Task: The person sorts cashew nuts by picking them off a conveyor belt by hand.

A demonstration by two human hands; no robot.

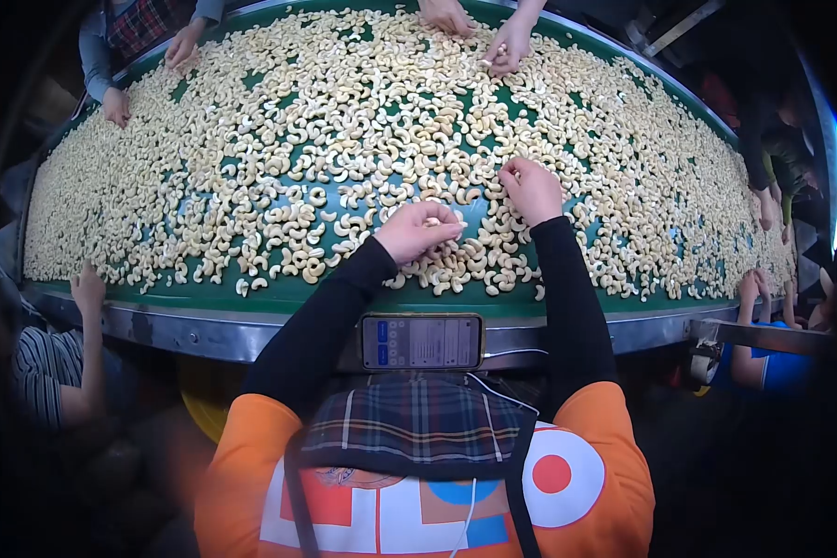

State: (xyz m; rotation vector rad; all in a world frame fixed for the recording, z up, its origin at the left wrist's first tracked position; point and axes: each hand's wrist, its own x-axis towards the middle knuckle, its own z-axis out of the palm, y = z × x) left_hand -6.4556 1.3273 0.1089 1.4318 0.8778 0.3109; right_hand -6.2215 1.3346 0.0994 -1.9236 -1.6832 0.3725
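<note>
Pale cashew nuts (344, 153) lie thickly spread over a green belt (279, 298). My left hand (418, 232) is low over the near part of the belt, its fingers curled round a few cashews that show between thumb and fingers. To its right and a little farther off, my right hand (532, 190) is closed in a pinch just above the nuts; whatever its fingertips hold is too small to make out. Both forearms are in black sleeves. A small heap of cashews (451, 265) lies just below and right of my left hand.
A phone (422, 341) with a lit screen and white cable sits at the metal edge (223, 337) before my chest. Co-workers' hands (511, 42) reach in from the far side, others (88, 288) from near left and near right. A metal bracket (763, 337) stands right.
</note>
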